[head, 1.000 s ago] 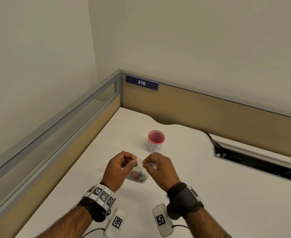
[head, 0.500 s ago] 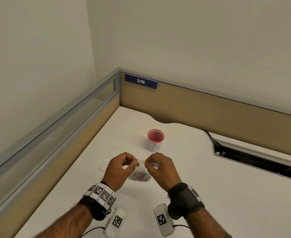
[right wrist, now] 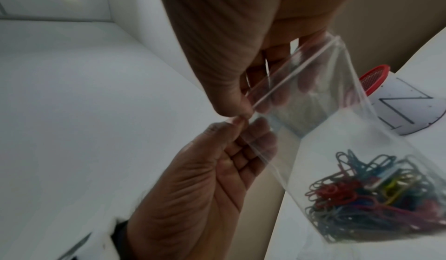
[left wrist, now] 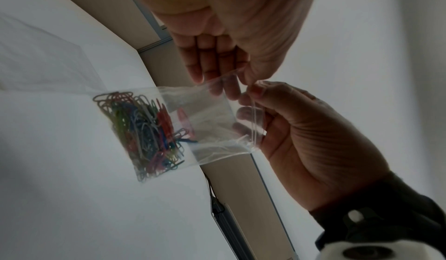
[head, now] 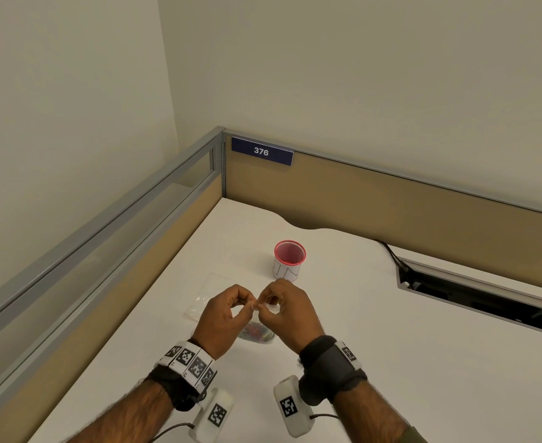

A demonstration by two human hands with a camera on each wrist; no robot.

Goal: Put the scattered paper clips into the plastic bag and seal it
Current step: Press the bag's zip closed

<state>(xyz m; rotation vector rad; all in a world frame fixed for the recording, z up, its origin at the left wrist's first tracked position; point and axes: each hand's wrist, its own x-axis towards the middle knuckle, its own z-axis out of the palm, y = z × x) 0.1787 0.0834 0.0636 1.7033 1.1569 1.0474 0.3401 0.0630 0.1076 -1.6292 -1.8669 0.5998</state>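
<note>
A small clear zip bag hangs between both hands over the white desk. Several coloured paper clips are heaped at its bottom, also seen as paper clips and paper clips. My left hand pinches the bag's top edge at one end. My right hand pinches the same edge right beside it, thumb tips almost touching. The zip strip runs along under my right hand's fingers. No loose clips show on the desk.
A second clear bag lies flat on the desk left of my hands. A red mesh cup with a white paper wrap stands just behind them. A cable slot opens at the right. Partition walls close the back and left.
My right hand's pinch has slid left along the bag's top edge until it nearly meets the left hand's pinch. The bag with the clips stays hanging between them.
</note>
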